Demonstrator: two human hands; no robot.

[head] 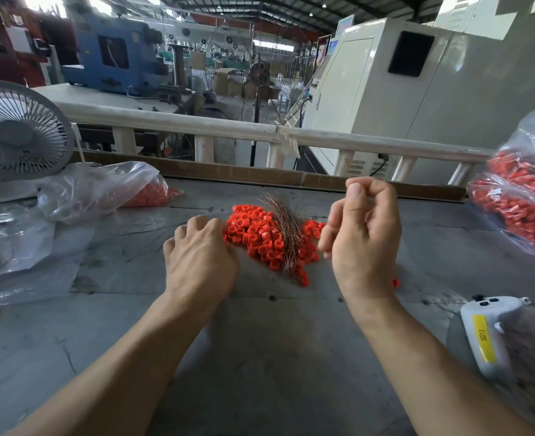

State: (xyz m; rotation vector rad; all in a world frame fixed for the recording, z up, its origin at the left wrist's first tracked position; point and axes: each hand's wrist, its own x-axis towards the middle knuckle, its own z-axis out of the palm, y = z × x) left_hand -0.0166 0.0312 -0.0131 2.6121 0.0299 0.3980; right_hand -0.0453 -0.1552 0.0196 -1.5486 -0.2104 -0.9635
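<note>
Table point(260, 357) of grey board, cardboard lip along the far edge as a stop, bare room low in the frame. Bag point(524, 196) of spares parked at right, within reach. Left hand point(198, 256) low at centre, fingers bent onto the heap's left rim. Right hand point(365, 237) raised, fingers curled. Any pinch in either: impossible to tell. Red rings point(253, 237) heaped mid-frame for picking, wire strands point(286, 234) across them.

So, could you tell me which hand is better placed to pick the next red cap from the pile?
Left, probably: the left hand lies on the table with fingers at the edge of the red caps; the right hand is raised, fingers curled.
</note>
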